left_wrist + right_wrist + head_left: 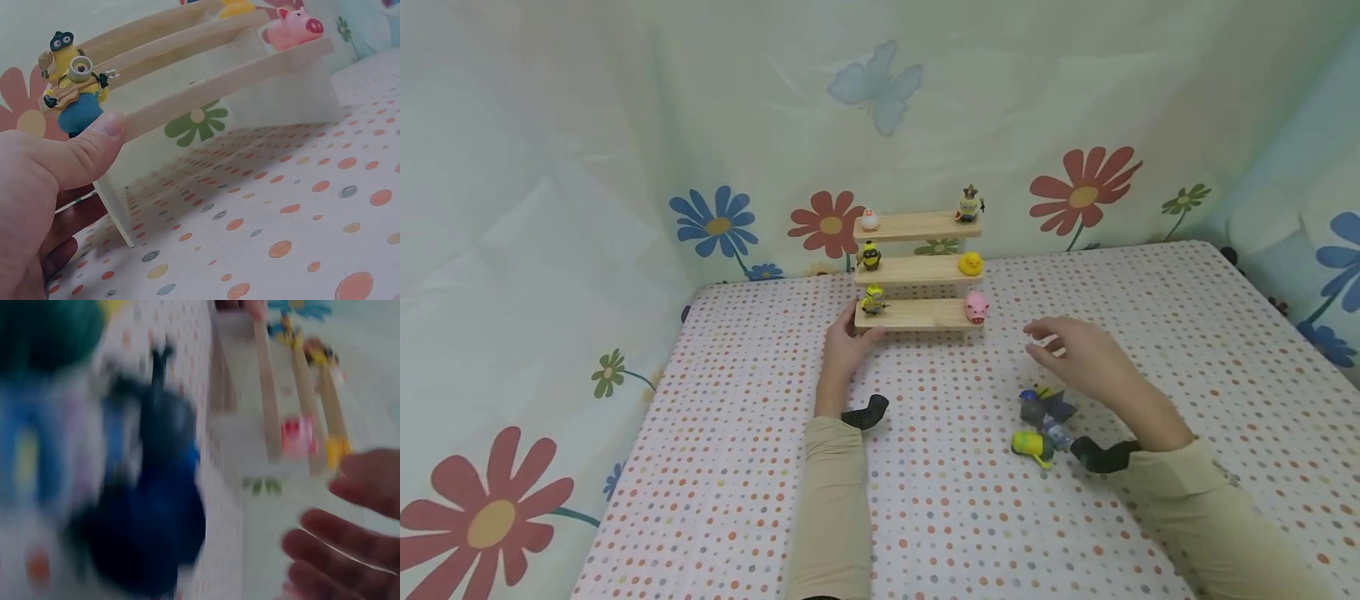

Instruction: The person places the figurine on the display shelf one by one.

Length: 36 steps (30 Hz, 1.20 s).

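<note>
The grip of the left hand [842, 354] is clamped on the lower left corner of the three-tier rack [917, 314], thumb at the board edge, presumably to steady it. The grip of the right hand [1086, 358] is apart and unloaded, near the loose figures [1032, 442]. Toys, including the pink pig [976, 307], occupy the board ends, likely for even spacing. The rack stands toward the far edge of the dotted worktop [940, 508], before a floral backdrop [985, 100].
</note>
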Motion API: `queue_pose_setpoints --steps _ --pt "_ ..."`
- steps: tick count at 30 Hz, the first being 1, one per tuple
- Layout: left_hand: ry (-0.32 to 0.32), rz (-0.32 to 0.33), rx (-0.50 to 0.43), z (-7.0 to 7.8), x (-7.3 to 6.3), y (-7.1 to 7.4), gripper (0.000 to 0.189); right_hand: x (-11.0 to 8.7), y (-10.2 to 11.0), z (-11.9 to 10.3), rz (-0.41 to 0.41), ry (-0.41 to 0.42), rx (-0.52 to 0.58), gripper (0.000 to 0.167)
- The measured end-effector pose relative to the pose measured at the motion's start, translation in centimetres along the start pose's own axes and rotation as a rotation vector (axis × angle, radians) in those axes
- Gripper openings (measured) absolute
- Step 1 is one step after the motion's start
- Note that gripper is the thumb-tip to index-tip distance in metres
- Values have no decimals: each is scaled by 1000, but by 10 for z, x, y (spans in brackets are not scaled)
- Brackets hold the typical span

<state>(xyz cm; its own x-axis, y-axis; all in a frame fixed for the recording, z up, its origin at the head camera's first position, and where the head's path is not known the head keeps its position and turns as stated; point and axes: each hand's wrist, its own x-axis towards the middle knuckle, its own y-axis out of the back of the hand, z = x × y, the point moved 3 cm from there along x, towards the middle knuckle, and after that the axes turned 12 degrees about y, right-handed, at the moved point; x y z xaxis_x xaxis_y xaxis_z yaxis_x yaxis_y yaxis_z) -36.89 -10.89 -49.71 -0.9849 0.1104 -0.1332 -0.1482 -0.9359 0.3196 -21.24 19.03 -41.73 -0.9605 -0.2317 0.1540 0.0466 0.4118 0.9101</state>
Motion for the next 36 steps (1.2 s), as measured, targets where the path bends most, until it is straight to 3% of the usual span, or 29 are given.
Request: queue_pose_setpoints --steps 6,12,18,22,26,30,36 --pt "24 10 -10 2 -4 -4 99 -24 8 49 -249 2 45 45" --pt "19 21 -8 2 -6 6 94 -19 -4 53 -383 25 162 49" --pt "1 5 -7 4 -5 1 97 -21 -7 47 -415 32 172 48" --pt "3 6 -8 3 -4 -3 98 -19 -2 40 -313 54 75 42" --pt "10 -5 -8 2 -3 -5 97 -2 6 13 -73 52 18 37" --pt "17 -11 2 1 -2 -7 97 42 7 -34 68 90 12 39" --pt "-19 14 -24 1 -2 -6 93 121 -6 -96 51 342 -94 36"
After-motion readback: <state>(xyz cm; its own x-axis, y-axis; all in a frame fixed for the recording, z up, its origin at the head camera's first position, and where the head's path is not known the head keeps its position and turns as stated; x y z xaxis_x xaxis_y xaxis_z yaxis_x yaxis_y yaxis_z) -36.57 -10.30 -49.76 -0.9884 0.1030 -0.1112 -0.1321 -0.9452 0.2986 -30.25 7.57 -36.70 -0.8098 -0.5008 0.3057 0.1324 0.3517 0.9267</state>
